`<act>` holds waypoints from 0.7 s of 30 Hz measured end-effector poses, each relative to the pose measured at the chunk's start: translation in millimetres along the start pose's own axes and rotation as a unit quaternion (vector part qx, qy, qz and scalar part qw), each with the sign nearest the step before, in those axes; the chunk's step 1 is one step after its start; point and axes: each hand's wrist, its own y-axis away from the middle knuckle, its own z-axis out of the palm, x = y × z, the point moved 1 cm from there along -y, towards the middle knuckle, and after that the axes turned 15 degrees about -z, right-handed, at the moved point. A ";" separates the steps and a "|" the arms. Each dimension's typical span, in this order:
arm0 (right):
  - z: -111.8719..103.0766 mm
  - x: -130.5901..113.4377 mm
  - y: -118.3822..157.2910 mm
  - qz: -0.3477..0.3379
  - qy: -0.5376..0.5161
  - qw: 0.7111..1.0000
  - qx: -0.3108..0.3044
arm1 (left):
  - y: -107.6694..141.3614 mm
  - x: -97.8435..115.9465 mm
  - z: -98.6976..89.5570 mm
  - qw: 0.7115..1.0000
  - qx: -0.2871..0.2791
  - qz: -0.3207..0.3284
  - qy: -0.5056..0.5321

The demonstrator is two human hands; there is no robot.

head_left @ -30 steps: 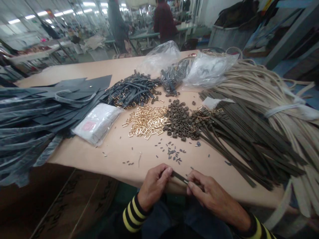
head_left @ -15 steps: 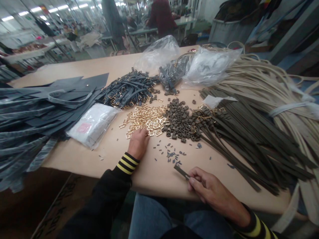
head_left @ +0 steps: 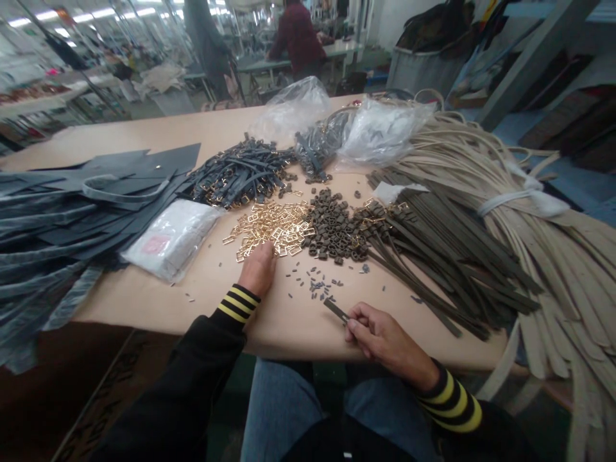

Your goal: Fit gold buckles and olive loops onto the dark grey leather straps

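My left hand [head_left: 258, 269] rests at the near edge of a pile of gold rectangular buckles [head_left: 282, 224]. Its fingers are bent and close together, and the fingertips are hidden, so what they grip cannot be made out. Between the thumb and fingers of my right hand [head_left: 380, 330] is a short dark olive strap [head_left: 335, 309], its free end pointing up and left. Small dark pieces [head_left: 317, 285] lie scattered just beyond that end. A heap of dark olive loops [head_left: 334, 224] sits right of the buckles.
Long olive straps [head_left: 433, 244] and a tied beige strap bundle [head_left: 481, 167] cover the right side. Navy buckled straps [head_left: 240, 170] lie behind the buckles. To the left are a white plastic-wrapped packet [head_left: 173, 237] and dark sheets [head_left: 120, 167]. Clear bags [head_left: 385, 131] stand at the back.
The whole view has shifted, so most things appear farther left. My left hand stays at the buckle pile, and my right hand still holds the strap.
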 end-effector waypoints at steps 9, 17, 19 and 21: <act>-7.2 -5.4 4.2 -0.019 0.026 0.999 0.019 | 35.9 21.6 -20.5 0.981 -0.079 -0.031 0.175; -7.2 -20.1 20.0 -0.033 0.040 0.998 -0.020 | 119.4 60.3 2.4 0.639 -0.393 -0.294 0.592; -4.2 -17.5 22.1 -0.033 0.017 0.999 0.003 | 128.4 63.4 8.5 0.613 -0.403 -0.307 0.606; -1.4 -14.9 22.9 -0.036 -0.007 0.999 0.024 | 133.5 65.7 11.6 0.601 -0.409 -0.310 0.613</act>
